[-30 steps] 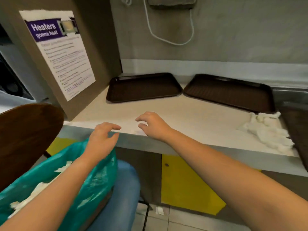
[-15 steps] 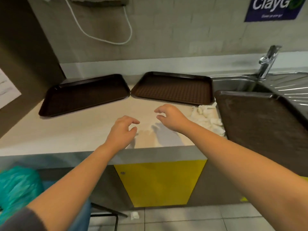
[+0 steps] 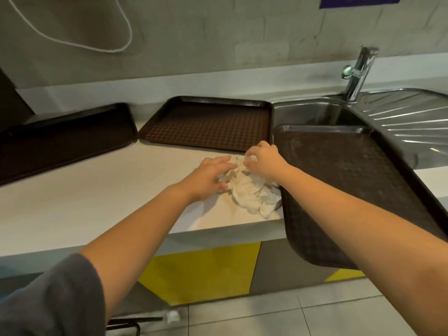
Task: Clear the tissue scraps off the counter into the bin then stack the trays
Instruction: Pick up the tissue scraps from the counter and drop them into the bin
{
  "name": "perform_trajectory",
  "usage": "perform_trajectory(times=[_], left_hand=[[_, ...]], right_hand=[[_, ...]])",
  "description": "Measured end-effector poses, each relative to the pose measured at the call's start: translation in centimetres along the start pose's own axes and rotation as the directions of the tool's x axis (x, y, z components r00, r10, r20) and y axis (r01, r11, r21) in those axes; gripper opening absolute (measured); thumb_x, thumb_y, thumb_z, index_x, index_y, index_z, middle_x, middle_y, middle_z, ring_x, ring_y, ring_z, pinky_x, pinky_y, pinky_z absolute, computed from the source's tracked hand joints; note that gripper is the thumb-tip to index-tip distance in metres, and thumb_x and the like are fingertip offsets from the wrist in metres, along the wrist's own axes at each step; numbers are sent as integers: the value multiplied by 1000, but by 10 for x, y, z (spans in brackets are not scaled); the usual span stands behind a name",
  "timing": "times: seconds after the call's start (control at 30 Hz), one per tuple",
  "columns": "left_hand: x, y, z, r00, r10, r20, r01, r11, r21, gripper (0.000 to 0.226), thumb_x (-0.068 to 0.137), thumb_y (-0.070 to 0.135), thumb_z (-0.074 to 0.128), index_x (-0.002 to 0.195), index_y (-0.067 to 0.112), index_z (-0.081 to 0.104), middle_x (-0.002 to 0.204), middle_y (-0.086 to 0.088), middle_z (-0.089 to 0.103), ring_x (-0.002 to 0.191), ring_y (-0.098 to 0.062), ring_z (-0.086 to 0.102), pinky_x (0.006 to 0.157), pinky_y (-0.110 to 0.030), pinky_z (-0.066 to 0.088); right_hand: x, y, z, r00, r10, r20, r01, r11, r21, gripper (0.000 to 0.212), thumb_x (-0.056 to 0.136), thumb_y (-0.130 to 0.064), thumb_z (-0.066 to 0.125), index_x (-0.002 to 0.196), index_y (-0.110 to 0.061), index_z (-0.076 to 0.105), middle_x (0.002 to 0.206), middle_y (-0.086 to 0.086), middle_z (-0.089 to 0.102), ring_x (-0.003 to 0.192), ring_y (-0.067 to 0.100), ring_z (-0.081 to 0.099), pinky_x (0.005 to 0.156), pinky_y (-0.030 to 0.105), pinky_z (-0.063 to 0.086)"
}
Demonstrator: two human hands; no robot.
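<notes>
**Both hands on the tissue pile at the counter's front edge**

The left hand (image 3: 209,177) lies on the left side of the pile of white tissue scraps (image 3: 252,192), fingers spread and only slightly bent, touching the paper without closing round it. The right hand (image 3: 264,162) sits on the pile's far right part, fingers curled down into the tissue and gripping a wad of it.

The pile rests on the pale counter (image 3: 97,190), close to its front edge and touching the left rim of the right tray (image 3: 351,190), which lies over the steel sink (image 3: 315,115) and overhangs the counter's front. 2 more brown trays lie along the back edge: the middle tray (image 3: 208,124) just behind the hands, the left tray (image 3: 63,139) beside it. A tap (image 3: 356,73) stands at the sink's back. 1 tissue scrap (image 3: 172,315) lies on the floor tiles.
</notes>
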State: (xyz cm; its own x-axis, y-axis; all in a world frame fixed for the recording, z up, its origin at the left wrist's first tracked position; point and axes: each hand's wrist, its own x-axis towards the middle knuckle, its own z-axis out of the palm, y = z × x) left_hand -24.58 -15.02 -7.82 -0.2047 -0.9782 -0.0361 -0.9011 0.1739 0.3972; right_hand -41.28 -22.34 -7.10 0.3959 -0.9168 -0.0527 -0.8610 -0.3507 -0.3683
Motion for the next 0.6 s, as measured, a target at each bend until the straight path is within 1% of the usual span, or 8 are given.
perform_trajectory(times=[0.07, 0.13, 0.2, 0.27, 0.33, 0.4, 0.5, 0.6], left_hand=[[14, 1, 5, 996, 24, 81, -27, 999, 26, 59, 88, 16, 59, 141, 31, 35, 155, 6, 24, 139, -20, 20, 115, -36, 19], [24, -2, 10, 991, 73, 114, -80, 995, 63, 52, 88, 12, 58, 135, 30, 44, 146, 4, 40, 129, -23, 34, 113, -36, 27], [28, -5, 14, 991, 109, 72, -112, 993, 43, 39, 86, 7, 58, 122, 23, 59, 128, -1, 54, 114, -23, 46, 102, -28, 35], [28, -6, 14, 994, 113, -3, -113, 994, -10, 33, 84, 2, 59, 114, 14, 65, 116, -5, 57, 104, -19, 52, 88, -14, 37], [26, -7, 13, 993, 98, -67, -100, 994, -36, 30, 84, -1, 58, 112, 9, 66, 107, -4, 55, 94, -13, 51, 77, -4, 33], [23, -10, 12, 992, 66, -103, -71, 996, -45, 28, 85, 0, 58, 110, 7, 67, 101, -2, 51, 90, -11, 49, 77, -6, 34], [15, -18, 10, 989, 2, -145, -8, 999, -41, 24, 85, 2, 59, 107, 6, 67, 102, -8, 56, 90, -16, 53, 81, -14, 34], [4, -24, 5, 971, -70, -230, 51, 995, -85, 22, 86, 1, 56, 104, 4, 68, 101, -13, 59, 92, -22, 56, 79, -15, 34]], right_hand=[[4, 8, 2, 994, -35, 108, 43, 996, -79, 39, 95, -22, 49, 133, -16, 47, 138, 8, 37, 126, 33, 34, 105, 42, 33], [9, 15, 3, 989, -86, 119, 96, 992, -81, 38, 94, -14, 49, 132, -17, 48, 134, 10, 38, 119, 35, 38, 103, 43, 38], [14, 18, 4, 988, -127, 90, 134, 989, -69, 36, 92, -9, 52, 127, -17, 54, 129, 11, 43, 113, 35, 43, 99, 43, 42], [20, 19, 6, 987, -137, 88, 145, 986, -81, 37, 88, -2, 54, 122, -16, 59, 126, 11, 47, 109, 35, 48, 96, 42, 45], [23, 20, 5, 990, -124, 64, 130, 986, -104, 33, 86, 0, 53, 116, -12, 62, 122, 12, 51, 106, 34, 52, 93, 39, 48], [28, 14, 1, 990, -84, 112, 94, 992, -83, 31, 86, 1, 50, 115, -6, 62, 124, 14, 54, 111, 32, 53, 93, 34, 45], [44, 1, -13, 926, 124, 356, -87, 989, -119, 37, 93, -3, 47, 130, -3, 51, 142, 12, 43, 128, 29, 44, 103, 32, 40], [51, -12, -19, 896, 173, 409, -113, 979, -167, 39, 95, -6, 46, 133, -3, 48, 146, 12, 39, 131, 29, 41, 105, 32, 39]])
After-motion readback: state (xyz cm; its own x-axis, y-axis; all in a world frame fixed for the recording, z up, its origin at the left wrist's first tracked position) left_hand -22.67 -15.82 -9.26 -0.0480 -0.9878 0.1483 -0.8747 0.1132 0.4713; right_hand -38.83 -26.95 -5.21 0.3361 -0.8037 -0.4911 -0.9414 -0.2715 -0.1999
